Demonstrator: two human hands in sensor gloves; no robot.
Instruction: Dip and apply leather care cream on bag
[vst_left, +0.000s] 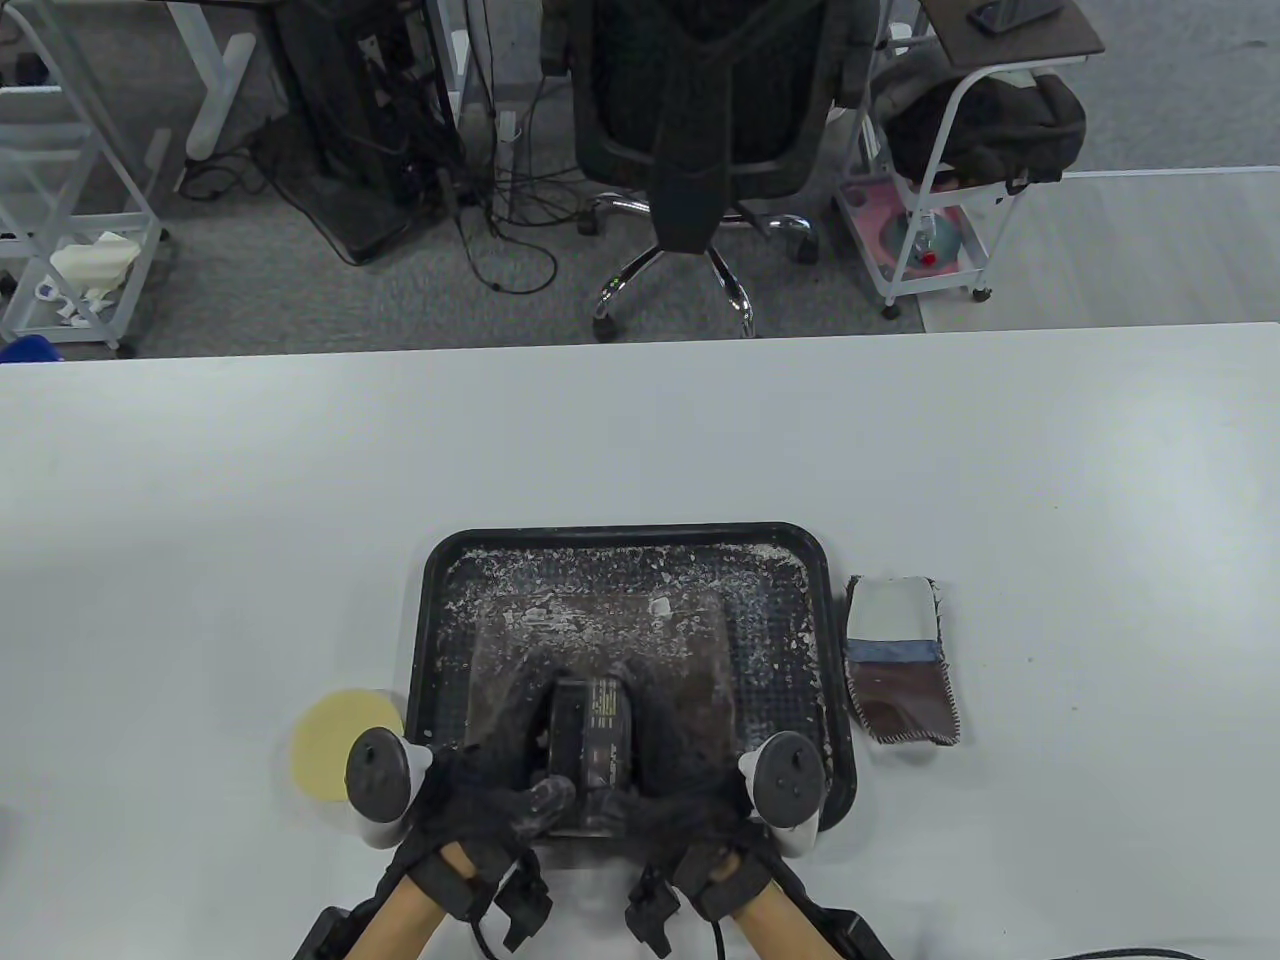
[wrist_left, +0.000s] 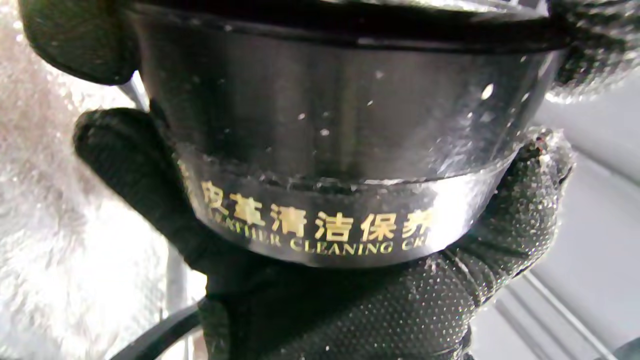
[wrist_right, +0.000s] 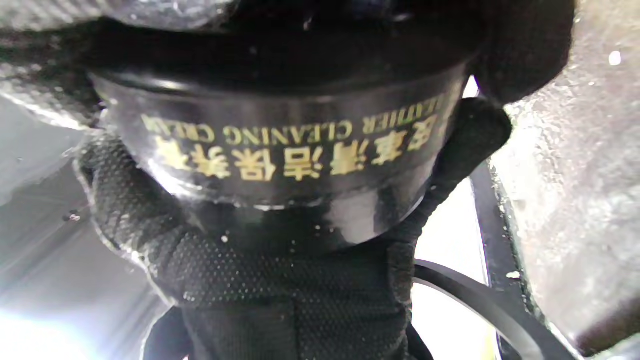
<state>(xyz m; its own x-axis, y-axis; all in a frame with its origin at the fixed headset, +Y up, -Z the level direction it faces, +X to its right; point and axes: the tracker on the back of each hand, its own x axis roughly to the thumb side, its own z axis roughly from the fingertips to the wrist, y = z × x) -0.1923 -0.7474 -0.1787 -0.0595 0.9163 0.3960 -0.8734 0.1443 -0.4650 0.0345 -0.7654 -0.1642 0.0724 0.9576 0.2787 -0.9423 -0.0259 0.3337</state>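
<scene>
I grip the cream jar (vst_left: 590, 755) in both hands, left hand (vst_left: 470, 800) and right hand (vst_left: 700, 810), lying probably sideways over the bag (vst_left: 600, 640).

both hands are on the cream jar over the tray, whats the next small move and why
Probably twist the lid off. Both the left hand and the right hand are wrapped round the black cream jar, held on its side above the tray, and it looks closed. The yellow sponge lies untouched beside the tray, so no dipping can happen yet.
</scene>
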